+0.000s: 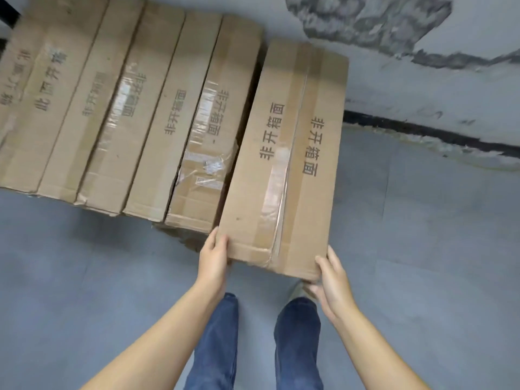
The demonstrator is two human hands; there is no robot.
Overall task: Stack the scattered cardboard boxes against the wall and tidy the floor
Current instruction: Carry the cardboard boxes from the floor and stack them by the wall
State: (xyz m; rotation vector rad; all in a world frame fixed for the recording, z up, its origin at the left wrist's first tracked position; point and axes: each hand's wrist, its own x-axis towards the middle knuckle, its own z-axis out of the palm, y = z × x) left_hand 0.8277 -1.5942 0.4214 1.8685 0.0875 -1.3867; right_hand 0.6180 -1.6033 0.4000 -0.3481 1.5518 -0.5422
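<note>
A long brown cardboard box (287, 164) with tape down its middle and printed characters lies at the right end of a row of similar boxes (118, 108) set side by side against the wall. My left hand (213, 260) grips its near left corner. My right hand (332, 280) holds its near right corner, fingers under the edge. The box's far end reaches the wall, and its left side lies along the neighbouring box (205, 153).
The grey floor (422, 249) spreads to the right and in front. The wall (422, 80) has peeling grey patches and a dark baseboard strip (427, 133). My legs in blue jeans (216, 347) stand just behind the box.
</note>
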